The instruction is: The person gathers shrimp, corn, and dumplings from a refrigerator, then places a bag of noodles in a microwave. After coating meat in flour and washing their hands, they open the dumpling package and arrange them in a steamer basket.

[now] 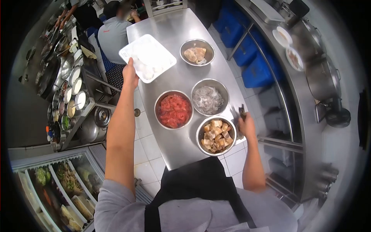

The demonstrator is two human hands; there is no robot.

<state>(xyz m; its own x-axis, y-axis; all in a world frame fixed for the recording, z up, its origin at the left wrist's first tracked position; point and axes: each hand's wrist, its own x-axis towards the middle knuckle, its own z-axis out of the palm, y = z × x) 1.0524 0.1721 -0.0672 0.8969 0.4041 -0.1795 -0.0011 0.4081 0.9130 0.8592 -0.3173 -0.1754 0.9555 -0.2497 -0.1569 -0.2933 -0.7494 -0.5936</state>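
My left hand (pixel 130 74) grips the near left edge of a white tray (pixel 154 48), held over the table's left side. Several pale, rounded pieces (pixel 146 70) lie in its near part. Beside the table's right edge, my right hand (pixel 247 124) is closed around a small dark tool (pixel 242 111), whose kind I cannot tell. Left of that hand stands a steel bowl of browned meat chunks (pixel 217 135). Just beyond it is a bowl of translucent, greyish-white strips (pixel 207 97). Red raw meat (pixel 174 110) fills another bowl to the left.
A smaller bowl with pale meat pieces (pixel 195 53) sits farther up the steel table (pixel 166 29). Blue bins (pixel 257 71) stand under the right counter. At left are sauce containers (pixel 77 86) and a food cooler (pixel 58 185). A person in grey (pixel 114 36) is beyond the table.
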